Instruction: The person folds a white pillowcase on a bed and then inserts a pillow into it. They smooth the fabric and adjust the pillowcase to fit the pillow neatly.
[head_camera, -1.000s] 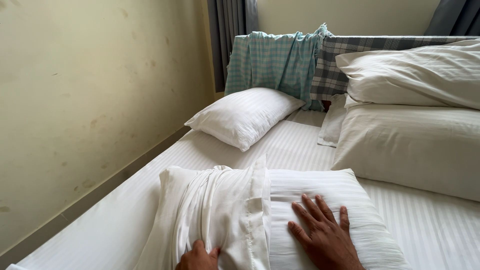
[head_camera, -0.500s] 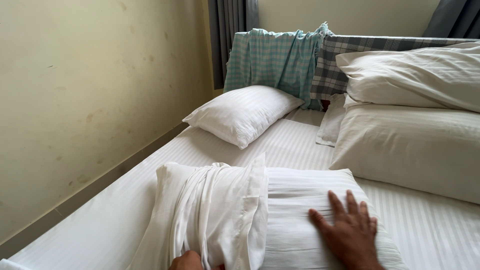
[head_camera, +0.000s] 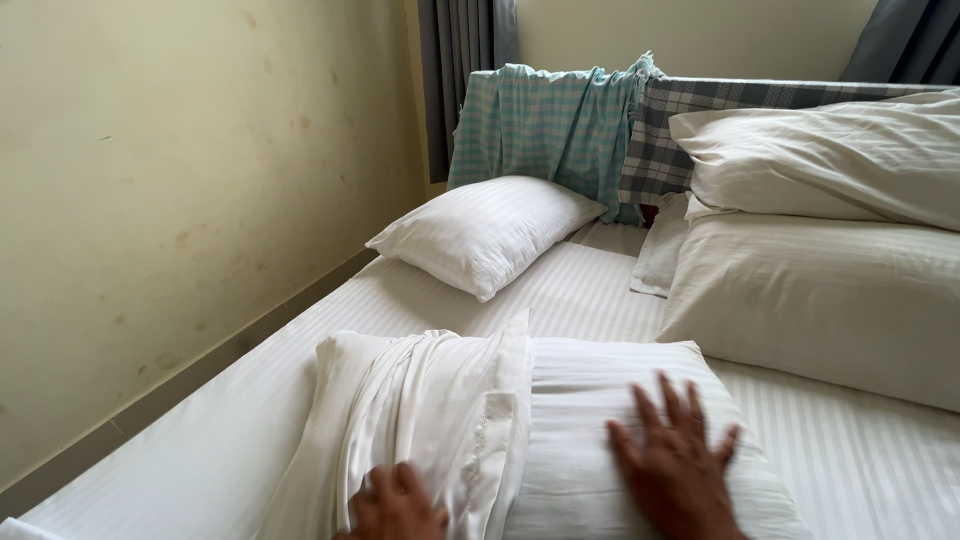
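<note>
Stained cream wall (head_camera: 180, 200) left; grey curtains (head_camera: 465, 60) behind; checked headboard (head_camera: 700, 120); soft daylight.

Four pillows (head_camera: 482, 232), two hands (head_camera: 672, 455)

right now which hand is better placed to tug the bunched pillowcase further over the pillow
Left, most likely. The left hand already rests on the bunched pillowcase, where the loose fabric gathers. The right hand lies flat with spread fingers on the striped pillow, better suited to holding it down.
</note>
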